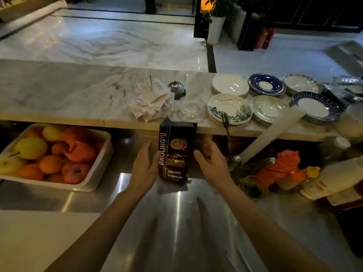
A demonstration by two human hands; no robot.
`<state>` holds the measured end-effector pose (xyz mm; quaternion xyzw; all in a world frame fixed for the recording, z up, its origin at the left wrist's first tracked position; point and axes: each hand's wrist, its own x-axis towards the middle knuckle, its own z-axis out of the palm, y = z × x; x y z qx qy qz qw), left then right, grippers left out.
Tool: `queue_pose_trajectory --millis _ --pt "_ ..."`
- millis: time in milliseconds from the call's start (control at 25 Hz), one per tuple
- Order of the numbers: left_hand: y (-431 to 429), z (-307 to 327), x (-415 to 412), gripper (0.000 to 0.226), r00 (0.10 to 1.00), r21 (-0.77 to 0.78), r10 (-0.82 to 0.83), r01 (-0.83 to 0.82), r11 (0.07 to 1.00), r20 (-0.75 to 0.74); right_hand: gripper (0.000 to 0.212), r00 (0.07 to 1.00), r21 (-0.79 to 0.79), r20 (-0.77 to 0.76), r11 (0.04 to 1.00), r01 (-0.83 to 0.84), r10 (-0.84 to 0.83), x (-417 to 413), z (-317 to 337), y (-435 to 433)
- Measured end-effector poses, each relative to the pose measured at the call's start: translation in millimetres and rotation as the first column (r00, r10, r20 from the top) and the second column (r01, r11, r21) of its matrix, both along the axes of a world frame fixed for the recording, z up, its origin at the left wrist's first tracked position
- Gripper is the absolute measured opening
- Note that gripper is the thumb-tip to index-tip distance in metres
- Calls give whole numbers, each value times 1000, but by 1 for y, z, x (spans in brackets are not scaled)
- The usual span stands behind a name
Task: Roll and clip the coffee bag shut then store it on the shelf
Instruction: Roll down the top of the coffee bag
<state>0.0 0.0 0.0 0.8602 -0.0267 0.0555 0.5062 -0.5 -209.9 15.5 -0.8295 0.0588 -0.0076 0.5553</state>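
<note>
A dark coffee bag [173,154] with gold lettering and a latte picture stands upright on the steel counter [176,213], in front of the raised marble ledge [78,95]. Its top edge stands straight up, unrolled. My left hand [144,167] is at the bag's left side with fingers spread, its thumb touching the bag's edge. My right hand [211,160] hovers at the right side, fingers apart, a small gap between thumb and bag. Neither hand has closed around the bag.
A white tray of fruit [94,173] sits left of the bag. On the ledge are spiked receipts [152,101], a bell [176,89], a glass saucer [191,107] and stacked saucers [229,109]. At right lie a white roll [271,132], an orange figure [282,167] and bottles [334,179].
</note>
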Motion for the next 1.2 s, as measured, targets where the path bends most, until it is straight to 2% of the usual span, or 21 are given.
queue_pose_trajectory --millis 160,360,520,720,1200 --pt "4 -24 36 46 999 -5 4 -4 1000 -44 45 999 -4 -33 1000 19 -19 27 -15 6" --pt "4 -53 69 17 1000 -140 6 -4 990 13 37 998 52 -54 998 38 -35 58 -38 12" --pt "3 -65 83 18 1000 -225 -23 19 974 -15 37 996 138 -57 987 80 -72 68 -55 20" --pt "0 -69 91 8 999 -243 -38 42 969 24 31 995 182 -40 978 98 -93 72 -65 25" --pt "-3 -64 64 12 991 -330 -38 79 941 129 28 999 344 27 939 10 -20 50 -61 25"
